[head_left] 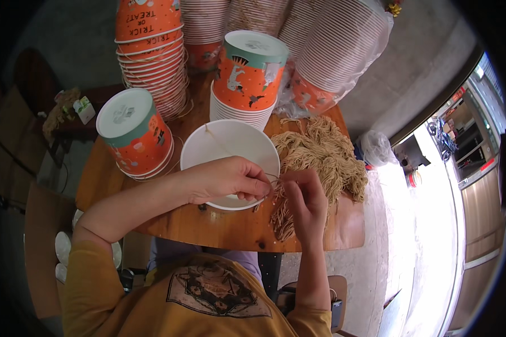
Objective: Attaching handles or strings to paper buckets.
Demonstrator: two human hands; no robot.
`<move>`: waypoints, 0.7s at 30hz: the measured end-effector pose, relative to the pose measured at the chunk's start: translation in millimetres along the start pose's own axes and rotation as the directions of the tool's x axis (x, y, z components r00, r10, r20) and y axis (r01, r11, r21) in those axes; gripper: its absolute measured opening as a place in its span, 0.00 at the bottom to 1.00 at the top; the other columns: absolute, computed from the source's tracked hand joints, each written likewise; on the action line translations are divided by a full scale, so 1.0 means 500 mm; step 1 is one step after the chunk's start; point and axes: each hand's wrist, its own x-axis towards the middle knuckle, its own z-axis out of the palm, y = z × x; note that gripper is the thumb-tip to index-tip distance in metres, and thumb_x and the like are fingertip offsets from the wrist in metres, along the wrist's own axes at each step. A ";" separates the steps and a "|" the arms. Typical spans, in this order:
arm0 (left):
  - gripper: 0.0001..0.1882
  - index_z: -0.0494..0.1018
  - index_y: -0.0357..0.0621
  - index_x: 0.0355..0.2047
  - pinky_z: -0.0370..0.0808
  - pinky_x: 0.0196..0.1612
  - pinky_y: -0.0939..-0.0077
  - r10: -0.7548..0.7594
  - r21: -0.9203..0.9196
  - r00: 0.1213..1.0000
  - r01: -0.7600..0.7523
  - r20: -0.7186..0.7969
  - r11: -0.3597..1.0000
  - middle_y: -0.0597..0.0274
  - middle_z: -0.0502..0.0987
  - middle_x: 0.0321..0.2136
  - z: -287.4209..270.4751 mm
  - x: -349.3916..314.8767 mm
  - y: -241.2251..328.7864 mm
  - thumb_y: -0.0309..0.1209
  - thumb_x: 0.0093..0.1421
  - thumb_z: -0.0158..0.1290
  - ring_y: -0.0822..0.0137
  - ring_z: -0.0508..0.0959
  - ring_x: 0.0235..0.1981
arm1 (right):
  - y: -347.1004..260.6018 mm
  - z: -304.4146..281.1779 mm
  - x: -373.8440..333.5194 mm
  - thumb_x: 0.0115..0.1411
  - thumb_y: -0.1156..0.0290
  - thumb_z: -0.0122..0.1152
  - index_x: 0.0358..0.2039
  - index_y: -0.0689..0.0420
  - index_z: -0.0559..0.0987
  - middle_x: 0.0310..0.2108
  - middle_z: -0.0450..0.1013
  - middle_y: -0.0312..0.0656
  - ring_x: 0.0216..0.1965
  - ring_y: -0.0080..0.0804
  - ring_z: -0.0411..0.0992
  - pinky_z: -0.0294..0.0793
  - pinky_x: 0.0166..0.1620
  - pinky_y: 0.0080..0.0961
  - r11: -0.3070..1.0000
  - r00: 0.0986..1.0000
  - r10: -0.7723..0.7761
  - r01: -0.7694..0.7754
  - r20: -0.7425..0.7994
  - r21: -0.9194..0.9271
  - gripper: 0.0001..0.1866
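An open paper bucket (208,147), white inside, stands at the table's near middle. A thin tan cord (215,136) runs from its far rim down across the inside. Over the bucket's right near rim, my left hand (236,180) is closed in a pinch on a cord end. My right hand (306,196) faces it just outside the rim, thumb and forefinger pinched on the same fine cord. The fingers partly hide where the cord meets the rim. Beside and behind my right hand lies a heap of tan cords (326,151), some strands trailing toward the near edge.
On the wooden table (191,227), an orange upturned bucket (138,137) stands left. Behind are a corded bucket stack (154,73), an upturned stack (247,84) and plastic-wrapped stacks (343,45). A cardboard box (45,241) stands on the floor at left.
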 end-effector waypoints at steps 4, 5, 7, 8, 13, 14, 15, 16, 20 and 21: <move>0.09 0.76 0.39 0.39 0.66 0.35 0.86 0.007 -0.010 1.000 -0.007 -0.005 1.000 0.73 0.73 0.29 -0.002 -0.001 -0.006 0.32 0.64 0.53 0.82 0.68 0.30 | -0.024 0.011 -0.017 0.55 0.76 0.67 0.35 0.58 0.77 0.28 0.70 0.36 0.20 0.20 0.67 0.68 0.23 0.18 0.906 0.958 -0.276 0.285 0.074 -0.314 0.08; 0.09 0.76 0.39 0.39 0.66 0.35 0.86 0.006 -0.011 1.000 -0.006 -0.005 1.000 0.73 0.73 0.29 -0.002 0.000 -0.008 0.32 0.64 0.53 0.82 0.68 0.30 | -0.016 0.015 -0.016 0.53 0.76 0.69 0.33 0.57 0.76 0.27 0.70 0.37 0.19 0.23 0.68 0.69 0.21 0.20 0.859 0.934 -0.353 0.349 0.060 -0.374 0.09; 0.08 0.75 0.40 0.39 0.66 0.34 0.86 0.003 -0.030 1.000 -0.004 -0.027 1.000 0.72 0.73 0.30 -0.002 0.002 -0.010 0.31 0.65 0.52 0.81 0.68 0.30 | -0.022 0.019 -0.021 0.53 0.76 0.69 0.32 0.57 0.76 0.26 0.70 0.37 0.19 0.24 0.69 0.69 0.21 0.21 0.861 0.937 -0.347 0.338 0.049 -0.381 0.09; 0.08 0.75 0.40 0.39 0.66 0.34 0.86 0.003 -0.030 1.000 -0.004 -0.027 1.000 0.72 0.73 0.30 -0.001 0.002 -0.010 0.31 0.65 0.52 0.81 0.68 0.30 | -0.026 0.022 -0.024 0.54 0.76 0.68 0.31 0.58 0.76 0.26 0.70 0.37 0.19 0.24 0.69 0.70 0.21 0.21 0.861 0.939 -0.341 0.328 0.037 -0.388 0.08; 0.07 0.73 0.41 0.39 0.68 0.33 0.86 -0.028 -0.183 0.999 0.020 -0.040 0.983 0.71 0.75 0.31 -0.001 -0.001 -0.016 0.31 0.65 0.51 0.80 0.72 0.30 | -0.034 0.051 -0.049 0.54 0.77 0.68 0.30 0.58 0.75 0.25 0.69 0.36 0.20 0.22 0.69 0.69 0.24 0.19 0.937 0.979 -0.206 0.196 -0.004 -0.290 0.08; 0.07 0.73 0.41 0.39 0.68 0.33 0.86 -0.027 -0.183 0.999 0.020 -0.040 0.983 0.71 0.75 0.31 0.003 -0.003 -0.013 0.31 0.65 0.51 0.80 0.72 0.30 | -0.034 0.054 -0.052 0.54 0.77 0.68 0.29 0.59 0.76 0.25 0.69 0.36 0.21 0.22 0.69 0.68 0.24 0.18 0.959 0.988 -0.153 0.146 -0.012 -0.244 0.07; 0.07 0.72 0.41 0.40 0.69 0.34 0.86 -0.076 -0.234 0.995 0.060 -0.060 0.970 0.70 0.75 0.32 0.010 -0.006 -0.006 0.30 0.65 0.51 0.79 0.73 0.31 | -0.035 0.054 -0.054 0.54 0.77 0.68 0.29 0.59 0.76 0.25 0.69 0.36 0.21 0.22 0.69 0.68 0.24 0.18 0.959 0.988 -0.153 0.146 -0.011 -0.244 0.07; 0.07 0.72 0.41 0.41 0.70 0.34 0.85 -0.126 -0.285 0.989 0.098 -0.080 0.953 0.69 0.75 0.34 0.013 -0.009 -0.001 0.30 0.65 0.51 0.79 0.74 0.33 | -0.036 0.056 -0.054 0.54 0.77 0.67 0.30 0.59 0.76 0.25 0.70 0.36 0.22 0.21 0.68 0.68 0.25 0.17 0.978 0.995 -0.099 0.095 -0.011 -0.184 0.07; 0.08 0.71 0.40 0.42 0.71 0.36 0.83 -0.144 -0.316 0.988 0.121 -0.051 0.941 0.67 0.75 0.36 0.006 -0.010 0.000 0.27 0.64 0.51 0.77 0.75 0.35 | -0.024 0.041 -0.047 0.56 0.77 0.66 0.31 0.60 0.78 0.25 0.71 0.35 0.22 0.20 0.67 0.67 0.27 0.17 0.993 0.996 -0.063 0.068 0.055 -0.097 0.05; 0.08 0.71 0.40 0.42 0.72 0.37 0.82 -0.125 -0.323 0.992 0.110 -0.026 0.940 0.66 0.74 0.36 0.003 -0.008 -0.001 0.26 0.63 0.51 0.76 0.75 0.35 | -0.017 0.037 -0.046 0.56 0.77 0.66 0.31 0.60 0.78 0.25 0.71 0.35 0.22 0.20 0.67 0.67 0.27 0.17 0.993 0.997 -0.062 0.067 0.054 -0.096 0.05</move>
